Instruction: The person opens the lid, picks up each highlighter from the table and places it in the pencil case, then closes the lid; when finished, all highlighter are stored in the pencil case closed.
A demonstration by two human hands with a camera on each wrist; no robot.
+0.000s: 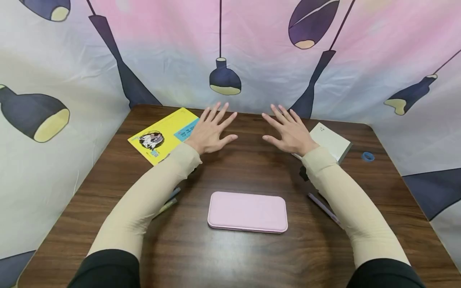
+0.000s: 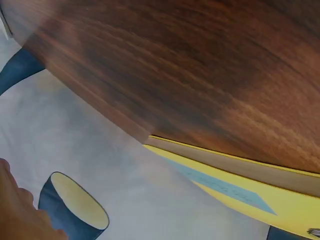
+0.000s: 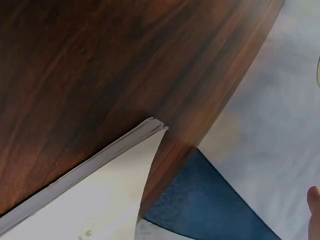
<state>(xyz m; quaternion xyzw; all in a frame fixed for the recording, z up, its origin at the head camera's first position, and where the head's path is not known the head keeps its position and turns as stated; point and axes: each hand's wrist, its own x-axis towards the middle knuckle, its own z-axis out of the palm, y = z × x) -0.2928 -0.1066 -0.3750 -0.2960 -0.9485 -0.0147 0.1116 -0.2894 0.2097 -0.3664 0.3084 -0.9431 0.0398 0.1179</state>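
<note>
Both hands stretch forward over the far part of the table with fingers spread, holding nothing. My left hand [image 1: 211, 132] is by the right edge of a yellow book [image 1: 165, 134] with a blue label and a round picture. In the left wrist view the book's yellow cover [image 2: 295, 205] and page edge show at lower right. My right hand [image 1: 291, 131] is beside a cream-covered book [image 1: 333, 140], partly hidden by hand and sleeve. That book's pale cover [image 3: 95, 195] fills the lower left of the right wrist view. A flat pink case [image 1: 247, 212] lies closed between the forearms.
Partly under the left forearm lie a blue pen [image 1: 174, 193] and a yellowish-green pen [image 1: 167, 206]. A purple pen [image 1: 324, 209] and a small black object [image 1: 303, 173] lie by the right forearm. A blue tape ring [image 1: 367, 156] sits far right. Printed cloth [image 1: 187, 76] hangs behind the table.
</note>
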